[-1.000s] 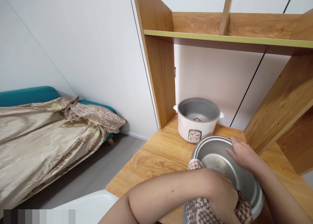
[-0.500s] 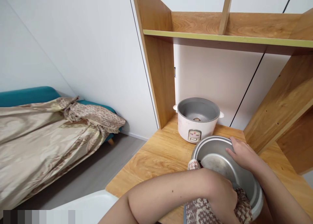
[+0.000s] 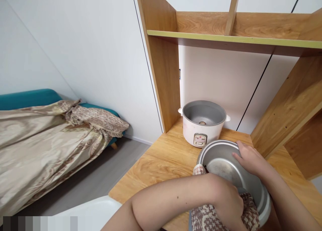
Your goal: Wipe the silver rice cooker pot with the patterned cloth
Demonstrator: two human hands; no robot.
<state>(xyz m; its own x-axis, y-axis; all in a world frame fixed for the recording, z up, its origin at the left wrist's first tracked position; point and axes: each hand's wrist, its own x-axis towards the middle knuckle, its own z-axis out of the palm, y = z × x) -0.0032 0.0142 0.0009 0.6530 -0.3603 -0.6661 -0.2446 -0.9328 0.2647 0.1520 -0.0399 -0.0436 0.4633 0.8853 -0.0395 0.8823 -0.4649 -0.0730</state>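
A metal inner pot is tilted toward me on the wooden desk. My right hand grips its far right rim, thumb inside. My left hand is closed on a brown-and-white patterned cloth, pressed against the pot's near rim. Behind the pot stands a white rice cooker body, open and with nothing inside it.
A wooden shelf unit rises over the desk, with an upright panel left of the cooker. A teal sofa under a beige patterned blanket fills the left. A white rounded edge shows at the bottom.
Almost nothing moved. The cloth under my left hand has shifted slightly lower on the pot's near rim.
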